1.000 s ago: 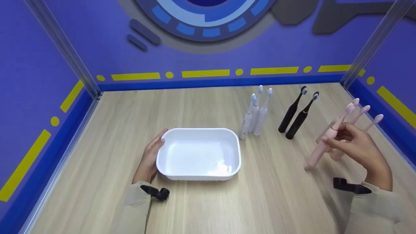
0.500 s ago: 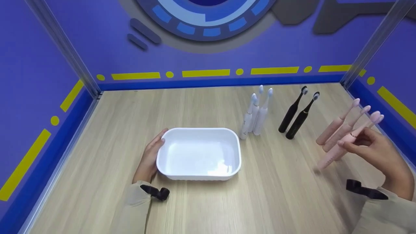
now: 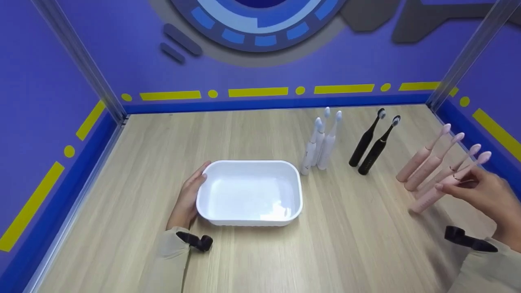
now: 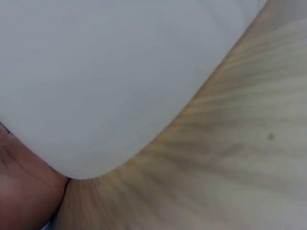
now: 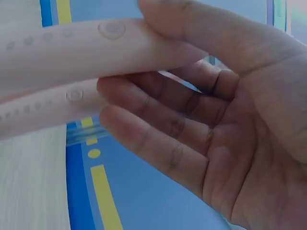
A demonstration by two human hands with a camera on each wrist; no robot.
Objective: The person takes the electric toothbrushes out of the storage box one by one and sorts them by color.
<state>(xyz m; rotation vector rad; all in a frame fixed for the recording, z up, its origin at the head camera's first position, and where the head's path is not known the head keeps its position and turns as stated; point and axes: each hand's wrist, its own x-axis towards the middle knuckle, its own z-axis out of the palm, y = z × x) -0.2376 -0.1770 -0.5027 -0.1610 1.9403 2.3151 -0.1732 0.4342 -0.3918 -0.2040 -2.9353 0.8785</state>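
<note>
My right hand (image 3: 484, 195) pinches a pink electric toothbrush (image 3: 432, 198) by its upper handle, thumb on the near side. The brush leans right, its base close over the table. Just behind it stand three more pink electric toothbrushes (image 3: 414, 164) in a slanting row, the nearest partly hidden. In the right wrist view the held toothbrush (image 5: 72, 55) lies above another pink handle (image 5: 45, 110). On the left, my left hand (image 3: 187, 201) grips the side of a white rectangular basin (image 3: 248, 223), thumb over the rim. The basin's wall (image 4: 105, 86) fills much of the left wrist view.
Three white electric toothbrushes (image 3: 308, 158) stand close together by the basin's right rear corner. Two black electric toothbrushes (image 3: 362, 148) stand between the white and pink groups. Blue panels (image 3: 260, 73) wall the wooden table (image 3: 260, 260) at the back and sides.
My right hand has carried the pink toothbrush rightward and set it beside the nearest pink one, at the near end of the row. The left hand and basin have stayed put.
</note>
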